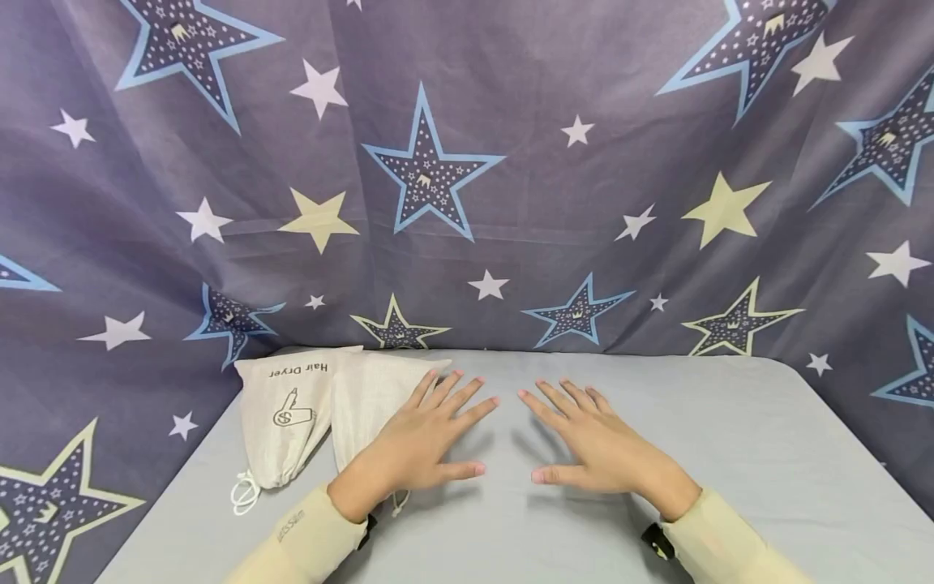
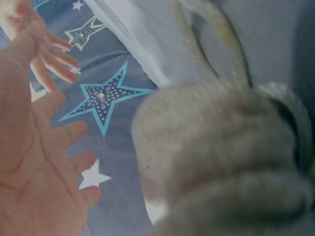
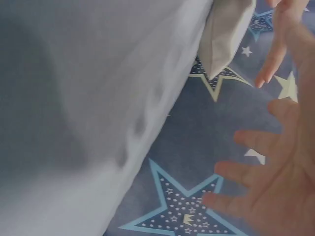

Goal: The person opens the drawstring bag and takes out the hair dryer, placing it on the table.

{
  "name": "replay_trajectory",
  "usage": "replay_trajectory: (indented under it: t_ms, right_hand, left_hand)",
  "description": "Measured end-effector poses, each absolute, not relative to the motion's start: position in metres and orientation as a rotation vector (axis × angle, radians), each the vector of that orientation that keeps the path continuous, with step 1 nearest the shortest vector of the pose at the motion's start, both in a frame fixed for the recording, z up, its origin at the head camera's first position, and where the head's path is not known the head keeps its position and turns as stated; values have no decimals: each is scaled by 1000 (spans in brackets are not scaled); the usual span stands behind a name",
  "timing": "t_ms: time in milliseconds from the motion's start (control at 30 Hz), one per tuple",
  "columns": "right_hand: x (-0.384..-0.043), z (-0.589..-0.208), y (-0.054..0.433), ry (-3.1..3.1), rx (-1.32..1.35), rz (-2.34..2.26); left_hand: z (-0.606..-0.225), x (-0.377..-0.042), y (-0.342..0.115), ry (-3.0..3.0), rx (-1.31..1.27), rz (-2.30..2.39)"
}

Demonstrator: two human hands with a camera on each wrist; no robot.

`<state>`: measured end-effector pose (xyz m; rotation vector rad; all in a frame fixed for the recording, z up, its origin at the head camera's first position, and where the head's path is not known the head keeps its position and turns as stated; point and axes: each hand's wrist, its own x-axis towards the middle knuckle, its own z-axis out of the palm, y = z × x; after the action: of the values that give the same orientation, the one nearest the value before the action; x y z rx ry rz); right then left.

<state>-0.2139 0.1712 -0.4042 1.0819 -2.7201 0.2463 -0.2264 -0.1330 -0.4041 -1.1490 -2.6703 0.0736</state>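
Observation:
Both hands hover over the table, palms down with fingers straight and spread. My left hand point(image 1: 417, 438) is above a pale cloth drawstring bag point(image 1: 362, 395) and hides much of it. To its left lies a second drawstring bag point(image 1: 290, 418), printed "Hair Dryer" with a dryer drawing and a white cord at its gathered end. My right hand point(image 1: 601, 450) holds nothing and faces the left across a gap. In the left wrist view, a bag's gathered, corded end point(image 2: 221, 147) looms large and blurred beside the left palm point(image 2: 42, 172). The right palm point(image 3: 275, 177) is bare in the right wrist view.
A grey-covered table point(image 1: 730, 454) spreads under both hands, with rounded far corners. Behind and beside it hangs a dark grey-purple curtain point(image 1: 525, 203) printed with stars. Light sleeves point(image 1: 306, 539) cover the forearms, and a dark band point(image 1: 657, 541) shows at the right wrist.

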Motion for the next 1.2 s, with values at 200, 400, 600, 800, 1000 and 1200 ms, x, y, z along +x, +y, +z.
replay_trajectory:
  t_ms: [200,400,600,800,1000,1200]
  right_hand:
    - [-233,-405,170,-2664,1081,299]
    - [-253,-408,169,-2652,1055,262]
    - [-268,-408,161,-2688,1048,274]
    - [-283,-411,149,-2691,1046,304]
    - [-297,-414,135,-2680,1063,290]
    - [-305,-413,111,-2704,1104,311]
  left_hand:
    - [-401,-228,-141,-2660,-1025,131]
    - [-401,-228,-152,-2663,-886,81]
    - [-400,-226,-168,-2718,-714,58]
    - [-401,-224,-183,-2734,-526,19]
    - [-403,-221,-196,-2716,-458,-88]
    - [-408,-216,-209,-2736,-463,-169]
